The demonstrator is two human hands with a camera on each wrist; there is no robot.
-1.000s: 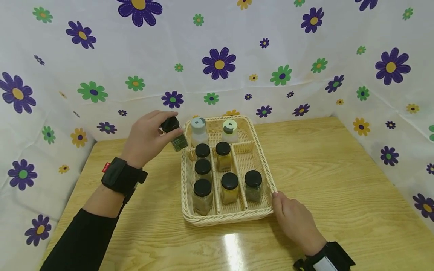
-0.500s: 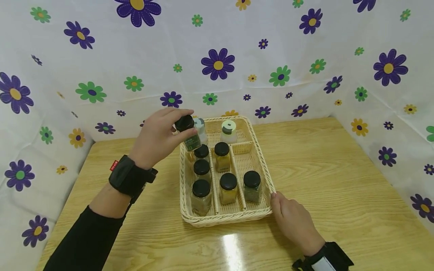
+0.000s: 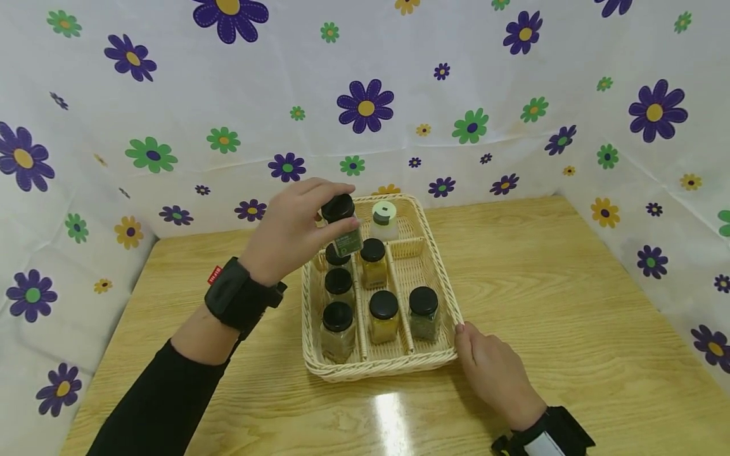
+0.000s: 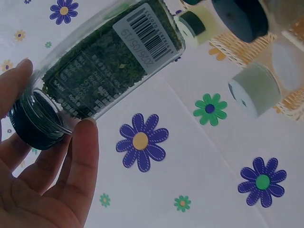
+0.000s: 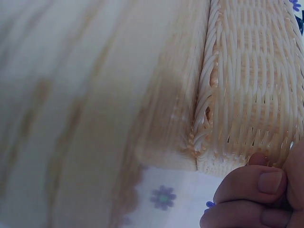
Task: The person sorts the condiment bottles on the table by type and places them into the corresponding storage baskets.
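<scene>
My left hand (image 3: 299, 221) grips a glass spice jar (image 3: 348, 242) by its black lid, above the far left part of the wicker basket (image 3: 379, 372). Dried green herbs fill this jar, and its barcode label faces the left wrist camera. Below it, a column of black-lidded jars (image 3: 338, 316) stands in the left compartment. The middle compartment holds two jars with yellow contents (image 3: 384, 323); the right one holds a jar of green herbs (image 3: 424, 320). My right hand (image 3: 496, 370) holds the basket's near right corner, thumb on the rim.
In the far compartment stands a bottle with a pale green lid (image 3: 384, 218). A bottle with a pale lid (image 4: 256, 90) beside it shows in the left wrist view, hidden in the head view. The wooden table (image 3: 542, 272) meets a flowered cloth (image 3: 485, 69) behind and at both sides.
My left hand has carried the herb jar rightward, from outside the basket's left edge to over its far left part, covering the pale-lidded bottle. The right hand has stayed at the corner.
</scene>
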